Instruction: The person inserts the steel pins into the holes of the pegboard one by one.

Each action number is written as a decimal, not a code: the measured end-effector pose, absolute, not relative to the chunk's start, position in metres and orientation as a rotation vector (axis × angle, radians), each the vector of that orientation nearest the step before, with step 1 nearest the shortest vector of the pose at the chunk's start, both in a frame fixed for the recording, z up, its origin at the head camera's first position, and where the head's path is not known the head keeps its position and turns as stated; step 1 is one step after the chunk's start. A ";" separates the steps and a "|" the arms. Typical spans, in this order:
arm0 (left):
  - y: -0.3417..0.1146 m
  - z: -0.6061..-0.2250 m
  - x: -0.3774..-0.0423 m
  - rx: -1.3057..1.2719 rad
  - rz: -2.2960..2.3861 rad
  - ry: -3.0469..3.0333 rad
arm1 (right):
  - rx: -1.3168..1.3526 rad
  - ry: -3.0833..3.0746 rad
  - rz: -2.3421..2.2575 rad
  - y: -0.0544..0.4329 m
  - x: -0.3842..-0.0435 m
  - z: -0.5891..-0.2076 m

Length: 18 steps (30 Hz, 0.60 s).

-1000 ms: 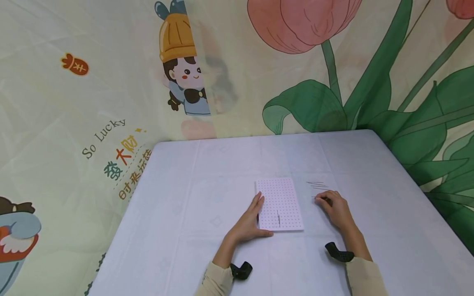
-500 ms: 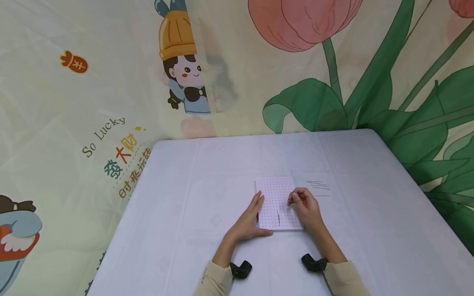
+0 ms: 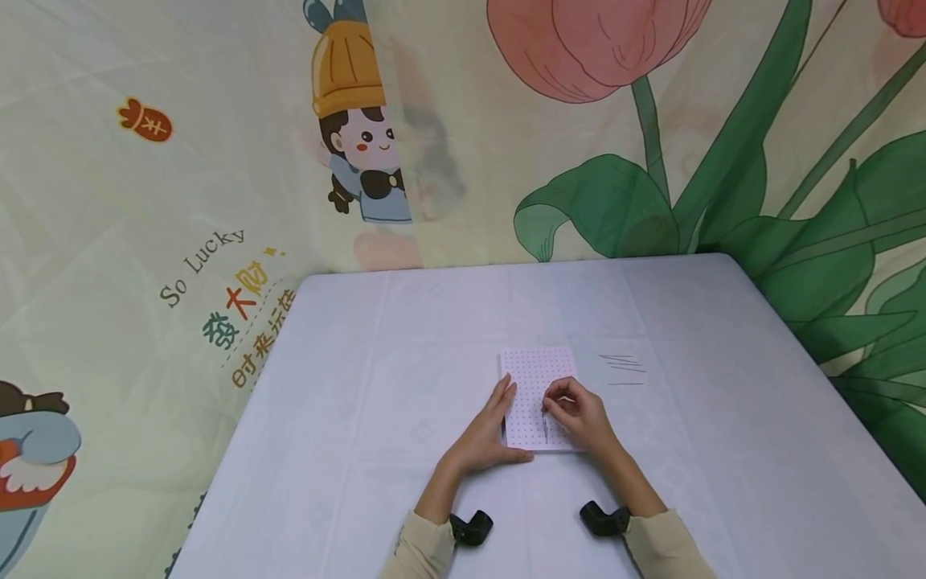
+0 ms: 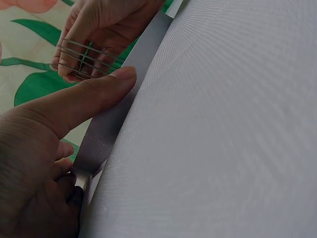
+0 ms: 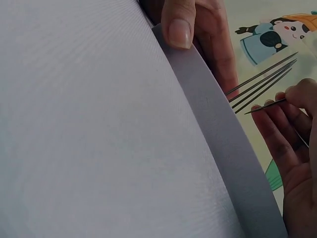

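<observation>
R hand (image 3: 579,410) pinches 1 needle (image 5: 265,105) over board (image 3: 538,378), which lies flat on table (image 3: 376,482); L hand (image 3: 481,438) grips its near-left corner. Needle's prob light, stiff, slick: pinch mid-shaft. Board prob light, rigid; hold edges. R wrist cam separates upright needles (image 5: 263,80); head cam merges them but shows loose needles (image 3: 628,370) R of board.

Tabletop workspace (image 3: 405,362) with cartoon-printed backdrop (image 3: 463,225)
</observation>
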<state>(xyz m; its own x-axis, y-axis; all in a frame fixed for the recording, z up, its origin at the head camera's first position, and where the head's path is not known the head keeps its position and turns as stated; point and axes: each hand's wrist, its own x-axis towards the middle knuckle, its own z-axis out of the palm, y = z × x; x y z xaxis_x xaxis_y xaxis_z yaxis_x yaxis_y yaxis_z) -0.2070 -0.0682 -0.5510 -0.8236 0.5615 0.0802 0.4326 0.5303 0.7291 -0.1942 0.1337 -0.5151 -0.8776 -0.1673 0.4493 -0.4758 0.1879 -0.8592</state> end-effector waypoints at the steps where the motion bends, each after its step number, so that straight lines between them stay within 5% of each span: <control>1: -0.068 -0.551 -0.207 0.850 1.169 2.600 | 0.613 -2.220 1.742 0.134 -0.194 -0.515; 18: -0.069 -0.551 -0.207 0.860 1.169 2.608 | 0.642 -2.308 1.654 0.135 -0.193 -0.515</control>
<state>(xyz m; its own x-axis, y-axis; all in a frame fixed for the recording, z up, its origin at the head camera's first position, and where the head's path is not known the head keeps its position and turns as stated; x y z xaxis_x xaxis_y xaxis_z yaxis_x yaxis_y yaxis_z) -0.2070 -0.0686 -0.5513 -0.8226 0.5618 0.0878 0.4393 0.5299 0.7255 -0.1934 0.1353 -0.5152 -0.8777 -0.2152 0.4282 -0.4746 0.2673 -0.8386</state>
